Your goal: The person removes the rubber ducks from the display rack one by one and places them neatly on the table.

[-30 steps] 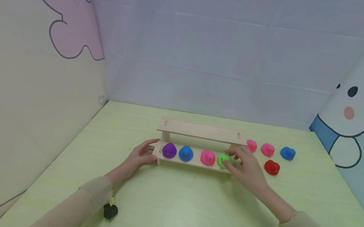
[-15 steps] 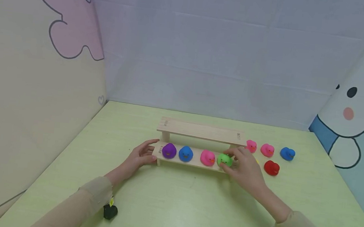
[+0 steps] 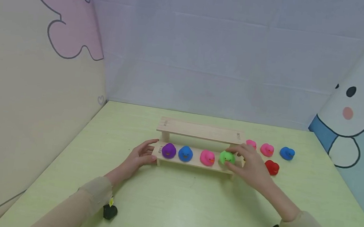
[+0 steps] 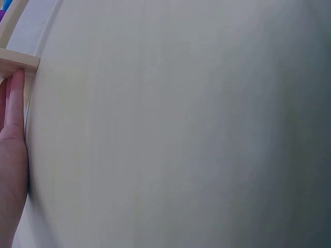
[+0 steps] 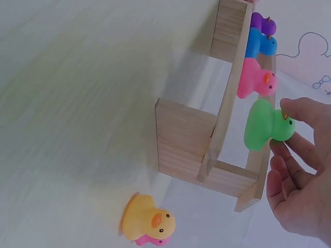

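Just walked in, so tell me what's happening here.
A person's right hand pinches a green toy duck on or just above the right end of a two-tier pale wooden stand's lower board. The left hand holds the stand's left end. A purple toy duck, blue toy duck and pink toy duck sit along that board; more, including a red toy duck, sit on the table.

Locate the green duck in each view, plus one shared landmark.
Head: green duck right of centre, at the right end of the wooden rack.
Left wrist: not visible.
Right wrist: green duck right of centre, pinched by the right hand.
Shared landmark: wooden rack, near centre in head and right wrist, upper left in left wrist.
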A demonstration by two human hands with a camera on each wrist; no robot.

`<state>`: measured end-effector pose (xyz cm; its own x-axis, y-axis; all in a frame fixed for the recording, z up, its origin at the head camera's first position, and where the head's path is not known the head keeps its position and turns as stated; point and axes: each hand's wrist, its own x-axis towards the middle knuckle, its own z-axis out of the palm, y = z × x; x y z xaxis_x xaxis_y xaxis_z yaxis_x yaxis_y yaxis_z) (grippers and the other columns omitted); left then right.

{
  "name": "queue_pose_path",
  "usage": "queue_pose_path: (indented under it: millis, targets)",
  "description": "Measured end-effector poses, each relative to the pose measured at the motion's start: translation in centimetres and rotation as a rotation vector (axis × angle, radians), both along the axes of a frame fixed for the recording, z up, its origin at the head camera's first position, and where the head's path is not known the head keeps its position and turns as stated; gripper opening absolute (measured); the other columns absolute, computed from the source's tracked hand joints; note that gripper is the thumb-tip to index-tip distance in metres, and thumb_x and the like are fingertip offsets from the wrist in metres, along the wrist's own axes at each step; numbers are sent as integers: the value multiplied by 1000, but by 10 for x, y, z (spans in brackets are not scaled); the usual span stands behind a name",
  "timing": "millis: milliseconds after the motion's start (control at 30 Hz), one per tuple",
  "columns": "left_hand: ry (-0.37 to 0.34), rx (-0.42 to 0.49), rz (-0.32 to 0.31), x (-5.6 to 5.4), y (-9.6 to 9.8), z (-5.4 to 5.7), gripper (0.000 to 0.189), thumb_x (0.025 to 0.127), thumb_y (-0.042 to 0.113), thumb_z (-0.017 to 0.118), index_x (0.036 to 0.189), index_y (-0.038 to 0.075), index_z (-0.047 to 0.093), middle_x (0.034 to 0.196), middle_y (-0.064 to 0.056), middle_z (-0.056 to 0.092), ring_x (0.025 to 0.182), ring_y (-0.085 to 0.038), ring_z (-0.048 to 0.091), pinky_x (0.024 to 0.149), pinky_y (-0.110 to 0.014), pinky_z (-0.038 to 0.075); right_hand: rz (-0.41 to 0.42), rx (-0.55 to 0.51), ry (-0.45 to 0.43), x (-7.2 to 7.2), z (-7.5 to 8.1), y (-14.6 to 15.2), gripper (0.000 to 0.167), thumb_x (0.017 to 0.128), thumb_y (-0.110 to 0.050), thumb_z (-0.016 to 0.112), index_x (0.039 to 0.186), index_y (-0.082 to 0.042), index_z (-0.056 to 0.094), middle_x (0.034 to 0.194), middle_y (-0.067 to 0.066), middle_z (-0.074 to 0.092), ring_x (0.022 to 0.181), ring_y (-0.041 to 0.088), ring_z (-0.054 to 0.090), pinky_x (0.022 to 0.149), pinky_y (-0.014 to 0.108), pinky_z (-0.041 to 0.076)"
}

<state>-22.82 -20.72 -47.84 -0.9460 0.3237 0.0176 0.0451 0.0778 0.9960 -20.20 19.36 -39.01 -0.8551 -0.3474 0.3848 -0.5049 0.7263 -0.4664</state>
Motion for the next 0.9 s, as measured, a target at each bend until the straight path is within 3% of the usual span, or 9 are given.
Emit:
queue_pose_path:
  millis: [167,533,900]
  targets:
    - [1,-1,3,0,0,0,64,95,10,60,153,17,34,138,-28,51,109,-10,65,89,-28,56,13,-5,27,0,8,8,41,78,-18,84,117,-15,70,107,1,67,95,20,56,68,24,52]
    - [-4,-8,6,2,0,2,64,95,11,60,153,17,34,138,-28,51,109,-10,64,90,-29,57,13,-30,157,1,14,17,41,75,-11,85,114,-13,73,103,1,69,91,7,46,65,21,44]
    - [-5,-10,4,1,0,1,64,95,11,61,153,17,34,137,-27,52,109,-10,64,89,-29,57,12,-22,204,0,18,24,44,73,-10,86,114,-12,73,109,5,72,90,15,52,69,23,49]
